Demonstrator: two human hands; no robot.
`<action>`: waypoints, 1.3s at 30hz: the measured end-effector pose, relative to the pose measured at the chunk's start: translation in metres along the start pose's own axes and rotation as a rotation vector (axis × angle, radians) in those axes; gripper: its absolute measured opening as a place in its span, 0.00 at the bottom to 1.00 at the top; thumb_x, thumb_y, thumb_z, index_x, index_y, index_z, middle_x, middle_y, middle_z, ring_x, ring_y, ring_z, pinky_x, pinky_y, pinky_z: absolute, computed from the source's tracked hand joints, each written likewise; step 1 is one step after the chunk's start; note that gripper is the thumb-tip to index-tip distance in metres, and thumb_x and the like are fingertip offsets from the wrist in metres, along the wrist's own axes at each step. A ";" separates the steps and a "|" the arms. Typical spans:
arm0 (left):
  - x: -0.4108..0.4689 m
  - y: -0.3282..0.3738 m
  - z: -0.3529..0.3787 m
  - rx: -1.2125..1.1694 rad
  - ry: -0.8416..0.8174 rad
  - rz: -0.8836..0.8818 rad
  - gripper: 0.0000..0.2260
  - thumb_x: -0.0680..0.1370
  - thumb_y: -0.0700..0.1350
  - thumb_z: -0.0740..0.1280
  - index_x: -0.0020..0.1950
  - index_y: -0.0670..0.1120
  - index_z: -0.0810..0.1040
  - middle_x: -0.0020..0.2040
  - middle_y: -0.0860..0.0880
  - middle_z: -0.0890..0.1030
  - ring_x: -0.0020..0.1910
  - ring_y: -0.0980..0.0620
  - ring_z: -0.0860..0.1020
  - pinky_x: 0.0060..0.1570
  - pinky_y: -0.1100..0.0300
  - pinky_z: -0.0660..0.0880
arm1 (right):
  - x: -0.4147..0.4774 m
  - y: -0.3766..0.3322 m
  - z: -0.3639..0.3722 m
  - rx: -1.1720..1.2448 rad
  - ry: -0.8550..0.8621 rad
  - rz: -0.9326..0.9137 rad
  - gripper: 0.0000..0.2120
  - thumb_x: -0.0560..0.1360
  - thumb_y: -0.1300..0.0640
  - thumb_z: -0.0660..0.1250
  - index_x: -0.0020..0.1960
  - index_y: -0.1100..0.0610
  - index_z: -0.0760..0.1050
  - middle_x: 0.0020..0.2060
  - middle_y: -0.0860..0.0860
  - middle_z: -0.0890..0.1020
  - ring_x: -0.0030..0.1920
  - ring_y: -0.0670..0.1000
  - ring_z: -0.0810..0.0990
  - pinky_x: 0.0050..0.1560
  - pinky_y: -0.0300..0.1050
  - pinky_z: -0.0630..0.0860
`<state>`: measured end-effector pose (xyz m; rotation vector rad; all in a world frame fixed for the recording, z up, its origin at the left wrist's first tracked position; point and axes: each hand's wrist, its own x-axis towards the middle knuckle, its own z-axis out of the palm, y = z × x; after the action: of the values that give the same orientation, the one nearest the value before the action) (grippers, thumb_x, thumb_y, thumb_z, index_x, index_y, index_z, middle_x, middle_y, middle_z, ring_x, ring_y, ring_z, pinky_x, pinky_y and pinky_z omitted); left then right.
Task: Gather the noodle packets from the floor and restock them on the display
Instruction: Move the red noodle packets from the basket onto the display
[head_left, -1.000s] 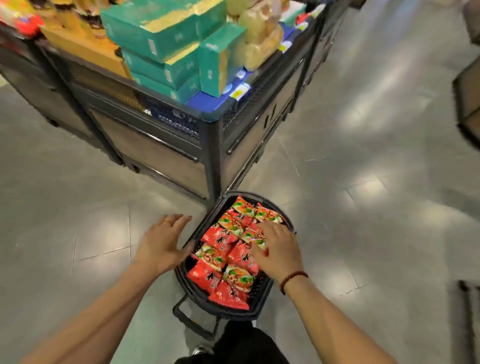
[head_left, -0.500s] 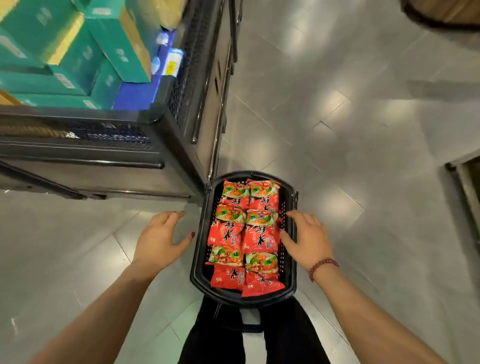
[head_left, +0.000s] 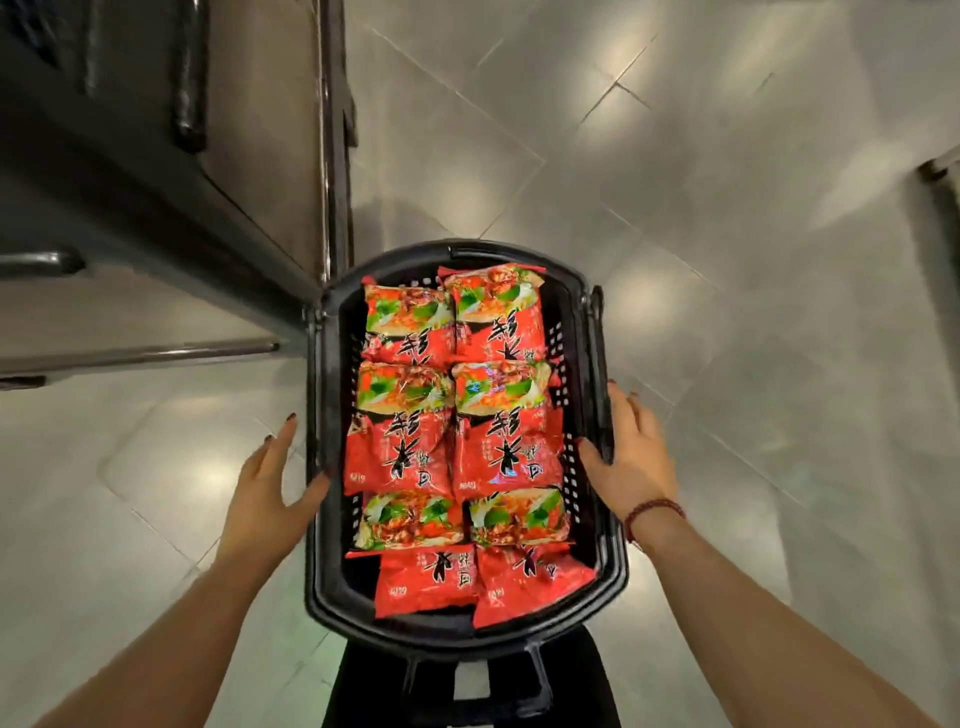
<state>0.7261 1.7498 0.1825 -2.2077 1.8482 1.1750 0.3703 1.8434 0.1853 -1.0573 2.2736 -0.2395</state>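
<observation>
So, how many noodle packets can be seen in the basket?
6 noodle packets, in two columns in the basket: far pair, middle pair, near pair. Others may hide underneath.

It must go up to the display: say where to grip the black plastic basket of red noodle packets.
Probably the long side rims of the black plastic basket, from outside, one hand each: it is long and evenly packed; the right hand clasps one.

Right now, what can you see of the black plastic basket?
The black plastic basket is a rounded rectangle with perforated walls, standing on the grey tiled floor by a corner of the dark display stand. It holds red noodle packets in two columns. The right hand grips its right rim; the left hand touches its left side with the thumb.
</observation>
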 end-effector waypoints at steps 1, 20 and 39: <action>0.007 -0.003 0.012 -0.028 -0.015 -0.017 0.36 0.77 0.52 0.69 0.78 0.61 0.52 0.76 0.45 0.63 0.75 0.45 0.62 0.70 0.43 0.64 | 0.009 0.009 0.012 0.015 0.019 0.013 0.36 0.75 0.50 0.66 0.77 0.44 0.51 0.75 0.57 0.60 0.73 0.59 0.62 0.66 0.55 0.69; 0.026 0.018 0.057 -0.154 0.127 -0.189 0.33 0.80 0.52 0.64 0.77 0.65 0.47 0.67 0.42 0.76 0.58 0.38 0.78 0.55 0.50 0.74 | 0.043 0.037 0.056 0.163 0.056 -0.058 0.38 0.78 0.53 0.64 0.75 0.35 0.41 0.42 0.54 0.81 0.37 0.53 0.76 0.41 0.46 0.75; 0.035 0.205 -0.004 -0.332 0.173 0.005 0.32 0.78 0.49 0.68 0.75 0.66 0.56 0.65 0.45 0.77 0.57 0.48 0.77 0.59 0.52 0.73 | 0.117 0.018 -0.138 0.304 0.217 -0.046 0.39 0.75 0.56 0.67 0.67 0.21 0.50 0.27 0.50 0.77 0.21 0.45 0.65 0.30 0.47 0.76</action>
<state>0.5529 1.6583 0.2536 -2.5522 1.8324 1.4246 0.2185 1.7561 0.2342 -0.9613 2.3058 -0.7259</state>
